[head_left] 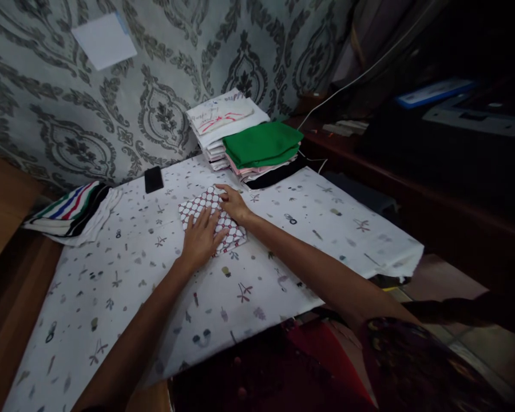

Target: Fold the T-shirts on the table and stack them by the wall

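A folded cloth (202,200) with a white and dark red lattice pattern lies on the covered table, between my hands. My left hand (201,237) rests palm down on its near left part, fingers spread. At its far right side is my right hand (235,206), whose fingers reach over the top of the cloth, slightly bent and apart. Part of the cloth is hidden beneath both hands. A white sheet (150,269) printed with small plant motifs covers the table.
Toward the back stand a stack of white folded fabric (236,114) and a pile topped with green cloth (264,143). A black phone (153,179) lies near the wall. Striped folded cloth (75,206) sits at the left edge. A dark wooden surface (412,194) borders the right.
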Action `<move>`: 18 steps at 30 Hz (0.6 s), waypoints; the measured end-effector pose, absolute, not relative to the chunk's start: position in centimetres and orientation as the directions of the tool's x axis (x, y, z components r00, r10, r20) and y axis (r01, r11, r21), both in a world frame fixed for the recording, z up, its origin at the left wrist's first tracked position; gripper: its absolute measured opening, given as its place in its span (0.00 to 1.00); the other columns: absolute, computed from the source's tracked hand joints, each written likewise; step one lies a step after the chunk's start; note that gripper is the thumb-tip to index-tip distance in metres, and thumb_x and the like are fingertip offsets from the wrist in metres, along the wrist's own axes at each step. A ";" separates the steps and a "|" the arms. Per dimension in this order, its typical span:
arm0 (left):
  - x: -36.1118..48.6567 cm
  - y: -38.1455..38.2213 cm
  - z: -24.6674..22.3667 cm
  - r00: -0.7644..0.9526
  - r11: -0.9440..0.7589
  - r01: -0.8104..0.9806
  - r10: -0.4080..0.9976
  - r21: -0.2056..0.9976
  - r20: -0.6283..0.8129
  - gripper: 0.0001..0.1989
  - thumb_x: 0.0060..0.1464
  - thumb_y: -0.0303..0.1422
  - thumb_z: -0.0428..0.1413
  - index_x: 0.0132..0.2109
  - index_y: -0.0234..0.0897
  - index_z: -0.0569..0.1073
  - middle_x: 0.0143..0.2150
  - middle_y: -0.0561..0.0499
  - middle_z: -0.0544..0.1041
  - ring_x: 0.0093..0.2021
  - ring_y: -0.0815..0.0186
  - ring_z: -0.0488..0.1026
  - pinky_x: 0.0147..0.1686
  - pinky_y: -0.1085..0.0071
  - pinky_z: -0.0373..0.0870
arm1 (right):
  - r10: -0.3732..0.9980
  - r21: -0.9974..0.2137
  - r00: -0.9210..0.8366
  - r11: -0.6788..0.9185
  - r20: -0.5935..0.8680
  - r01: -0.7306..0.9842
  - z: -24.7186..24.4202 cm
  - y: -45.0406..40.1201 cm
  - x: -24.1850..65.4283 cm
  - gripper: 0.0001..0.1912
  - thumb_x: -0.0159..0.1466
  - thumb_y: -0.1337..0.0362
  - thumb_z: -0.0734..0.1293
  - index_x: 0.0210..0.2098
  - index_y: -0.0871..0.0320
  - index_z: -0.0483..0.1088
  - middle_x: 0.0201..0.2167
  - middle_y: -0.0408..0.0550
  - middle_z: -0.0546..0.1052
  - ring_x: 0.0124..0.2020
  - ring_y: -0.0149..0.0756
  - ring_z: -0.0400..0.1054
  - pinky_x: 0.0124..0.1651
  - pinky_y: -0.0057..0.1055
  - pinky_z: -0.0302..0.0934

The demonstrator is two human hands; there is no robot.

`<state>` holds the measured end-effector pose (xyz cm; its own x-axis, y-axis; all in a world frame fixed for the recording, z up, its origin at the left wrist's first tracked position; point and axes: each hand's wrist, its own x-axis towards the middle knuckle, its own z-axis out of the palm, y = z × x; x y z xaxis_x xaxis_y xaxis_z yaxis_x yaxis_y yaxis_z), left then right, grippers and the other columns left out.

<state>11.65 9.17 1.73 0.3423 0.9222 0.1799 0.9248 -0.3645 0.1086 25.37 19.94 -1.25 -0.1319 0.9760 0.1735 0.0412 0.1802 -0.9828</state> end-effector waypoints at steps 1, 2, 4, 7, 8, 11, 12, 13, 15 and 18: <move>11.8 8.9 1.7 0.357 -0.383 0.915 0.914 0.122 0.192 0.30 0.68 0.48 0.43 0.68 0.34 0.61 0.72 0.35 0.58 0.73 0.50 0.52 0.69 0.43 0.46 | 0.982 -0.989 -0.118 0.145 0.146 -0.019 -1.2 20.0 25.2 0.32 0.48 0.75 0.63 0.53 0.55 0.70 0.34 0.41 0.74 0.39 0.36 0.69 0.52 0.40 0.66; 11.9 8.6 1.8 0.370 -0.403 0.904 0.904 0.141 0.213 0.29 0.68 0.48 0.44 0.67 0.35 0.62 0.72 0.36 0.58 0.72 0.51 0.54 0.68 0.44 0.46 | 0.989 -0.991 -0.105 0.098 0.107 -0.087 -1.0 20.2 25.1 0.31 0.47 0.76 0.63 0.51 0.55 0.71 0.32 0.41 0.74 0.39 0.36 0.69 0.53 0.41 0.66; 11.9 7.7 2.0 0.399 -0.459 0.869 0.871 0.184 0.287 0.27 0.67 0.47 0.46 0.65 0.37 0.64 0.70 0.37 0.62 0.69 0.52 0.58 0.68 0.46 0.49 | 0.997 -0.983 -0.074 0.020 0.034 -0.182 -0.5 20.2 25.0 0.28 0.47 0.76 0.64 0.48 0.55 0.72 0.30 0.40 0.73 0.38 0.36 0.68 0.54 0.42 0.64; 11.5 6.1 2.5 0.456 -0.569 0.801 0.781 0.186 0.427 0.20 0.66 0.44 0.50 0.56 0.36 0.71 0.59 0.38 0.73 0.59 0.54 0.68 0.60 0.53 0.62 | 0.998 -0.991 -0.032 0.042 0.046 -0.128 0.6 19.3 26.0 0.22 0.50 0.73 0.67 0.45 0.53 0.73 0.32 0.42 0.73 0.38 0.38 0.68 0.55 0.45 0.63; 11.3 5.7 2.6 0.484 -0.605 0.782 0.743 0.154 0.462 0.16 0.65 0.42 0.51 0.52 0.36 0.73 0.55 0.39 0.75 0.54 0.55 0.70 0.56 0.54 0.65 | 0.994 -0.993 -0.042 0.101 0.103 -0.059 1.1 18.6 26.7 0.20 0.52 0.71 0.68 0.45 0.53 0.72 0.35 0.44 0.74 0.39 0.39 0.68 0.55 0.46 0.62; 10.8 4.7 2.8 0.577 -0.670 0.742 0.637 -0.002 0.512 0.08 0.65 0.33 0.52 0.41 0.38 0.76 0.48 0.42 0.77 0.48 0.56 0.71 0.49 0.56 0.67 | 0.901 -0.891 -0.232 0.411 0.366 0.192 2.4 15.0 29.8 0.14 0.61 0.63 0.67 0.47 0.54 0.72 0.46 0.50 0.73 0.46 0.43 0.68 0.55 0.47 0.63; 10.6 4.6 2.8 0.601 -0.678 0.733 0.612 -0.050 0.514 0.08 0.64 0.31 0.52 0.39 0.38 0.76 0.48 0.42 0.77 0.48 0.56 0.70 0.49 0.55 0.67 | 0.837 -0.810 -0.335 0.525 0.433 0.263 2.8 13.6 30.8 0.12 0.62 0.61 0.67 0.45 0.55 0.73 0.47 0.51 0.73 0.49 0.45 0.67 0.55 0.47 0.62; 10.5 4.5 2.7 0.618 -0.681 0.727 0.595 -0.086 0.514 0.08 0.64 0.29 0.52 0.39 0.39 0.76 0.48 0.43 0.77 0.48 0.56 0.70 0.49 0.55 0.66 | 0.773 -0.722 -0.430 0.614 0.466 0.320 2.9 12.2 31.8 0.12 0.63 0.59 0.67 0.45 0.55 0.73 0.47 0.52 0.72 0.50 0.46 0.66 0.56 0.47 0.62; 10.5 4.6 2.6 0.633 -0.676 0.726 0.586 -0.125 0.506 0.08 0.63 0.28 0.52 0.40 0.40 0.76 0.50 0.43 0.77 0.50 0.56 0.70 0.51 0.53 0.65 | 0.690 -0.570 -0.557 0.712 0.462 0.409 2.9 10.0 33.2 0.11 0.64 0.59 0.67 0.44 0.57 0.73 0.46 0.54 0.72 0.50 0.46 0.66 0.53 0.45 0.63; 10.5 4.6 2.4 0.656 -0.684 0.712 0.566 -0.159 0.499 0.09 0.63 0.26 0.52 0.44 0.42 0.77 0.51 0.44 0.77 0.53 0.55 0.71 0.54 0.50 0.63 | 0.701 -0.461 -0.578 0.712 0.418 0.530 2.1 8.5 33.7 0.08 0.65 0.66 0.64 0.43 0.58 0.72 0.42 0.53 0.72 0.46 0.43 0.66 0.48 0.40 0.65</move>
